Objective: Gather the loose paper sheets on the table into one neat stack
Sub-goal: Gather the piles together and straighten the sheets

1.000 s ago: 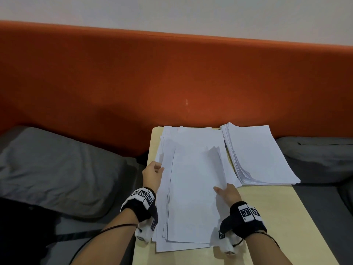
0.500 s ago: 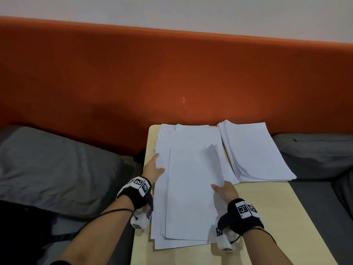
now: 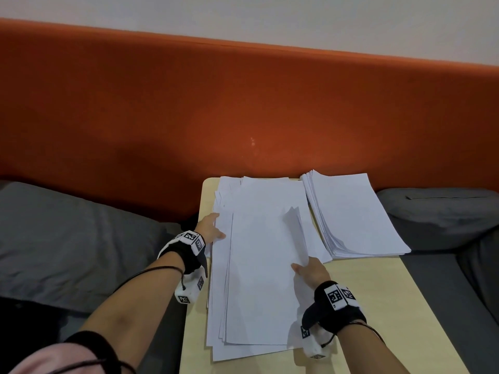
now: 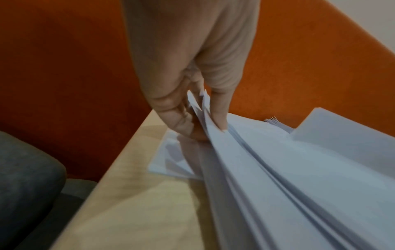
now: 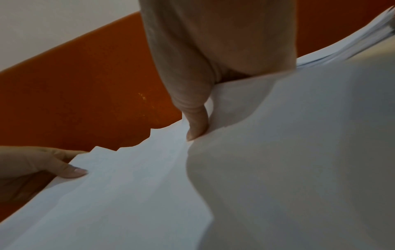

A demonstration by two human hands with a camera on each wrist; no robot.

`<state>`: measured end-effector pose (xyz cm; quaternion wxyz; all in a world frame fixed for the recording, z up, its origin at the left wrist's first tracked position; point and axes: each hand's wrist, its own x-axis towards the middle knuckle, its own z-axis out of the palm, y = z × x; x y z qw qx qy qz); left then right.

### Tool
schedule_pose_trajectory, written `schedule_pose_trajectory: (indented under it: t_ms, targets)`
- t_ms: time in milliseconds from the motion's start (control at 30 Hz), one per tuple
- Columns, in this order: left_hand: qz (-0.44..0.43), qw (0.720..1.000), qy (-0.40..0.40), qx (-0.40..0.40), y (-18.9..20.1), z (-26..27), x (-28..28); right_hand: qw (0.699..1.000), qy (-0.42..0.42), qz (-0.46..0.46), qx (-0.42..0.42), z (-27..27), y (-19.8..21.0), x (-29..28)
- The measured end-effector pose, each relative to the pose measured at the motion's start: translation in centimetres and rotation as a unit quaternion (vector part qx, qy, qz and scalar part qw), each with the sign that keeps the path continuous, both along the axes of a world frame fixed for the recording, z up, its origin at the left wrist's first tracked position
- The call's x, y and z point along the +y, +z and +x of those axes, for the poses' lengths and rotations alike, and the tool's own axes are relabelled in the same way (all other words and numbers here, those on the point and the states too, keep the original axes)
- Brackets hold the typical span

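Both grips, left hand (image 3: 209,230) and right hand (image 3: 310,271), pinch the loose sheets (image 3: 259,265) between them.

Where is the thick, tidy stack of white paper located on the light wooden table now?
In the head view the thick stack of white paper lies at the table's far right corner, against the orange backrest, right of the loose white sheets.

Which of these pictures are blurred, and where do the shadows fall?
Head view: sharp; a soft shadow darkens the orange backrest at the left.
Left wrist view: motion blur smears the loose sheets and the table.
Right wrist view: dim, with the nearest paper out of focus.
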<state>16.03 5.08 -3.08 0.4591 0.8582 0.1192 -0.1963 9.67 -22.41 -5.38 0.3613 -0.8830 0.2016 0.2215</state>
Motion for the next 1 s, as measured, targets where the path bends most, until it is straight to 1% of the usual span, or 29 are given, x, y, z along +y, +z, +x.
schedule_pose_trajectory:
  t_ms: [67, 100, 200, 233, 267, 333, 433, 467, 533, 600, 633, 700, 733, 767, 833, 867, 900, 1000]
  targets:
    - [0.034, 0.999, 0.001, -0.022, -0.2, -0.1, -0.4, 1.000, -0.002, -0.001, 0.002, 0.0, 0.1, 0.0]
    - [0.044, 0.998, 0.020, -0.043, -0.4, -0.2, -0.6, 1.000, -0.003, -0.002, 0.003, 0.0, 0.2, 0.1]
    - [0.098, 0.981, 0.084, -0.145, -1.0, -0.7, -1.2, 1.000, -0.007, 0.006, -0.004, 0.0, 0.1, 0.1]
    - [0.081, 0.976, 0.096, -0.176, -0.9, -1.0, -1.6, 1.000, -0.006, 0.009, -0.006, -0.2, 0.2, 0.1]
    - [0.035, 0.974, 0.114, -0.190, -0.9, -1.3, -1.9, 1.000, -0.006, 0.011, -0.009, -0.2, 0.1, 0.0]
    - [-0.061, 0.976, 0.134, -0.162, -1.5, -2.2, -2.6, 1.000, -0.006, 0.018, -0.013, -0.3, 0.0, -0.2]
    - [-0.195, 0.970, 0.124, -0.074, -3.1, -4.0, -2.9, 0.998, 0.000, 0.050, -0.023, -0.8, 0.1, 0.1]
    - [-0.223, 0.966, 0.115, -0.053, -3.2, -4.7, -3.2, 0.997, 0.002, 0.069, -0.026, -1.0, 0.1, 0.2]
    - [-0.249, 0.961, 0.104, -0.055, -2.8, -5.4, -3.4, 0.993, -0.004, 0.115, -0.041, -1.3, 0.1, 0.6]
    - [-0.258, 0.959, 0.086, -0.074, -1.1, -5.6, -3.1, 0.980, -0.040, 0.175, -0.090, -1.4, 0.3, 0.8]
    - [-0.270, 0.956, 0.071, -0.087, 0.1, -5.5, -2.8, 0.969, -0.074, 0.204, -0.121, -1.3, 0.8, 0.7]
    - [-0.301, 0.947, 0.058, -0.101, 2.7, -5.4, -1.9, 0.935, -0.133, 0.280, -0.171, -1.0, 2.8, 0.5]
    - [-0.315, 0.941, 0.059, -0.104, 4.2, -5.4, -1.6, 0.918, -0.137, 0.323, -0.185, -0.8, 4.1, 0.4]
    - [-0.327, 0.936, 0.061, -0.114, 5.4, -5.4, -1.4, 0.911, -0.119, 0.346, -0.192, -0.6, 5.5, 0.4]
    - [-0.339, 0.929, 0.056, -0.138, 8.3, -5.8, -1.6, 0.911, -0.065, 0.341, -0.224, -0.3, 8.3, 0.7]
    - [-0.339, 0.926, 0.053, -0.156, 9.7, -6.0, -1.8, 0.906, -0.054, 0.335, -0.252, -0.1, 9.5, 1.0]
    - [-0.338, 0.923, 0.053, -0.176, 11.0, -6.3, -2.0, 0.899, -0.053, 0.332, -0.279, 0.0, 10.9, 1.4]
    - [-0.335, 0.907, 0.071, -0.247, 14.8, -7.0, -2.5, 0.865, -0.049, 0.359, -0.348, -0.2, 14.9, 2.4]
